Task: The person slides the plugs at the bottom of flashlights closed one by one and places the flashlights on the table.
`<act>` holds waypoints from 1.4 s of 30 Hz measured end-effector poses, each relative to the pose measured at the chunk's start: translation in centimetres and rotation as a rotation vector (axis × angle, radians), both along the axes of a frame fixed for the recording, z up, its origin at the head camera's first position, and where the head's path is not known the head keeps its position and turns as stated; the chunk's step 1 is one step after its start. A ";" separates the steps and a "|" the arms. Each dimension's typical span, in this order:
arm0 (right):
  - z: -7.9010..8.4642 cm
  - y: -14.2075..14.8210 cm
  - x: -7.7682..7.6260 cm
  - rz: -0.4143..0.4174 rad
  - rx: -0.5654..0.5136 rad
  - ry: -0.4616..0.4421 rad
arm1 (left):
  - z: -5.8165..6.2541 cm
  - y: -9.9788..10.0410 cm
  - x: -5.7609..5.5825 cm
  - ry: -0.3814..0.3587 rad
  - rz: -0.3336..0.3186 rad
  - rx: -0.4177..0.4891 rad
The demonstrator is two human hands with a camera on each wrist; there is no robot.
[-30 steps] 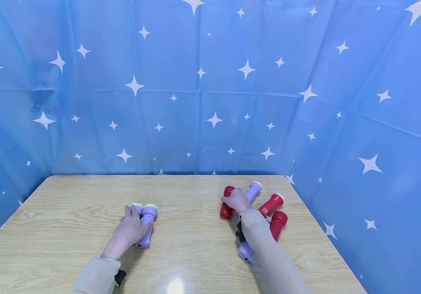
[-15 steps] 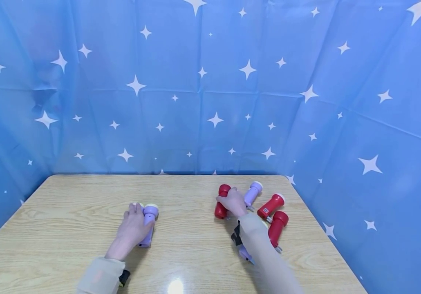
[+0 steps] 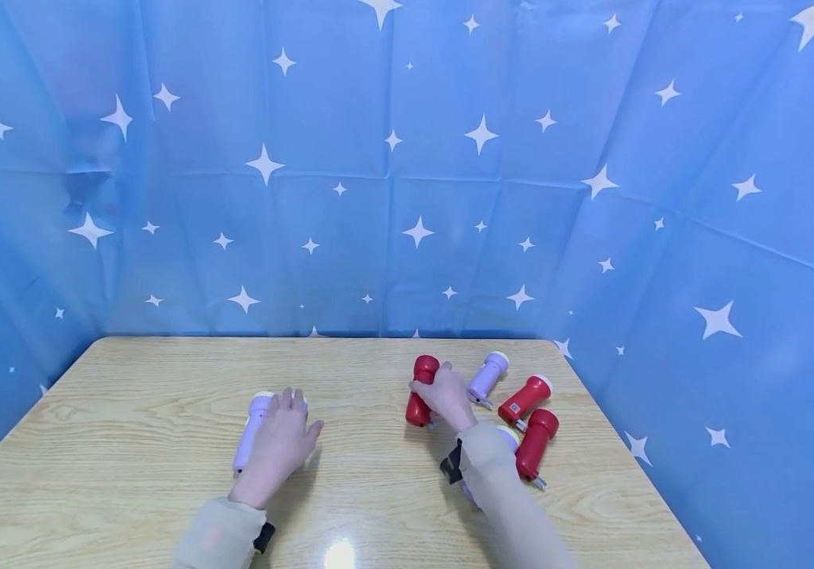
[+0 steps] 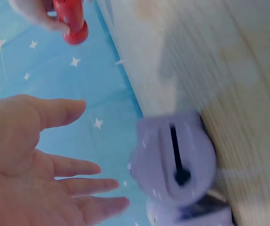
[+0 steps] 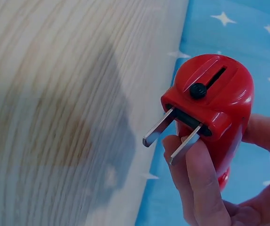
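Note:
My left hand (image 3: 280,441) hovers with spread fingers over two purple flashlights, and the left wrist view shows nothing in its palm. One purple flashlight (image 3: 250,433) shows to the left of the hand; the other is mostly hidden beneath it. In the left wrist view, the nearer flashlight end (image 4: 172,162) has a black slider in a slot. Right of the table's middle, my right hand (image 3: 450,397) grips a red flashlight (image 3: 417,401) between thumb and fingers. Two metal plug prongs (image 5: 159,128) stick out from its end in the right wrist view, beside a black slider (image 5: 198,91).
Right of my right hand lie a purple flashlight (image 3: 487,379) and two red ones, the farther red flashlight (image 3: 521,401) and the nearer red flashlight (image 3: 537,444), prongs out. Another purple flashlight (image 3: 510,435) is partly under my right forearm. A blue star-patterned curtain (image 3: 350,213) borders the wooden table (image 3: 364,490).
My left hand has let go of the left purple flashlight and shifted right over the other one. My right hand has carried the red flashlight leftward, away from the group.

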State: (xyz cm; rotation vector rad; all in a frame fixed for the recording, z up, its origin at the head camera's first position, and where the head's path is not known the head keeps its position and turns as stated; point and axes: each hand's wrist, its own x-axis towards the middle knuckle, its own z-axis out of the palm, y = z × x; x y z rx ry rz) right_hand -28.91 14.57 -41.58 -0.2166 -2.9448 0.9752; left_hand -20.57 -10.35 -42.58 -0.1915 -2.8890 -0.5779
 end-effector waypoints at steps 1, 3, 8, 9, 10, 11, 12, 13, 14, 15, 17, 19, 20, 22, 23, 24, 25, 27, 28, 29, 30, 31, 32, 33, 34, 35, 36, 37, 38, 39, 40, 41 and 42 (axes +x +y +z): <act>0.1 -0.1 0.1 0.003 0.004 0.004 | -0.1 0.4 0.0 0.025 -0.006 0.015; 0.2 -0.4 0.4 0.006 0.008 0.012 | -0.2 1.1 -0.1 0.069 -0.017 0.032; 0.6 -0.9 1.0 0.023 -0.016 0.030 | -0.6 2.9 -0.2 0.154 -0.065 0.075; 0.6 -1.0 1.2 0.027 -0.023 0.034 | -0.6 3.2 -0.2 0.153 -0.077 0.087; 0.7 -1.1 1.3 0.031 -0.031 0.035 | -0.6 3.5 -0.1 0.144 -0.089 0.100; 0.8 -1.2 1.4 0.030 -0.037 0.031 | -0.6 3.8 -0.1 0.137 -0.106 0.115; 0.9 -1.4 1.5 0.032 -0.041 0.036 | -0.6 4.1 -0.1 0.137 -0.122 0.126; 1.1 -1.5 1.7 0.030 -0.043 0.038 | -0.6 4.4 -0.1 0.135 -0.139 0.134; 1.1 -1.6 1.8 0.031 -0.041 0.040 | -0.7 4.7 -0.1 0.136 -0.151 0.133; 1.2 -1.7 1.9 0.033 -0.043 0.043 | -0.7 4.9 0.0 0.138 -0.165 0.129; 1.3 -2.0 2.2 0.037 -0.056 0.043 | -0.8 5.5 0.0 0.162 -0.194 0.122; 1.4 -2.2 2.5 0.050 -0.071 0.052 | -0.8 6.0 0.1 0.185 -0.220 0.118; 1.3 -2.3 2.7 0.057 -0.081 0.057 | -0.8 6.2 0.1 0.195 -0.230 0.115; 1.3 -2.6 2.9 0.069 -0.093 0.067 | -0.8 6.6 0.2 0.208 -0.249 0.116; 1.3 -2.7 3.0 0.073 -0.089 0.076 | -0.9 6.8 0.2 0.211 -0.259 0.118; 1.2 -2.8 3.2 0.077 -0.090 0.084 | -0.9 6.9 0.2 0.215 -0.267 0.116; 1.2 -3.0 3.3 0.079 -0.092 0.090 | -1.0 7.0 0.2 0.221 -0.273 0.109; 1.2 -3.1 3.4 0.085 -0.093 0.100 | -1.0 7.2 0.2 0.236 -0.286 0.102; 1.2 -3.2 3.5 0.087 -0.094 0.103 | -1.1 7.3 0.2 0.246 -0.292 0.101; 1.2 -3.3 3.6 0.089 -0.095 0.103 | -1.2 7.4 0.2 0.256 -0.297 0.101; 1.1 -3.4 3.7 0.091 -0.099 0.105 | -1.3 7.4 0.2 0.268 -0.300 0.099; 1.1 -3.4 3.7 0.092 -0.098 0.106 | -1.3 7.5 0.2 0.278 -0.304 0.101; 1.1 -3.5 3.7 0.093 -0.096 0.108 | -1.4 7.5 0.2 0.288 -0.307 0.103; 1.1 -3.5 3.8 0.091 -0.094 0.109 | -1.5 7.6 0.2 0.295 -0.308 0.106; 1.1 -3.6 3.8 0.090 -0.093 0.109 | -1.5 7.6 0.2 0.305 -0.313 0.108; 1.1 -3.6 3.8 0.089 -0.090 0.112 | -1.6 7.6 0.2 0.312 -0.315 0.110; 1.1 -3.6 3.8 0.087 -0.087 0.114 | -1.6 7.7 0.3 0.319 -0.318 0.112; 1.1 -3.7 3.8 0.086 -0.084 0.115 | -1.5 7.7 0.3 0.325 -0.322 0.114; 1.2 -3.7 3.8 0.086 -0.080 0.115 | -1.6 7.7 0.3 0.331 -0.323 0.112; 1.2 -3.7 3.8 0.087 -0.080 0.115 | -1.6 7.7 0.3 0.337 -0.324 0.111; 1.2 -3.8 3.8 0.087 -0.078 0.117 | -1.6 7.7 0.3 0.342 -0.324 0.109; 1.2 -3.8 3.8 0.087 -0.077 0.116 | -1.6 7.7 0.3 0.347 -0.323 0.107; 1.2 -3.8 3.9 0.087 -0.078 0.117 | -1.6 7.6 0.3 0.354 -0.323 0.101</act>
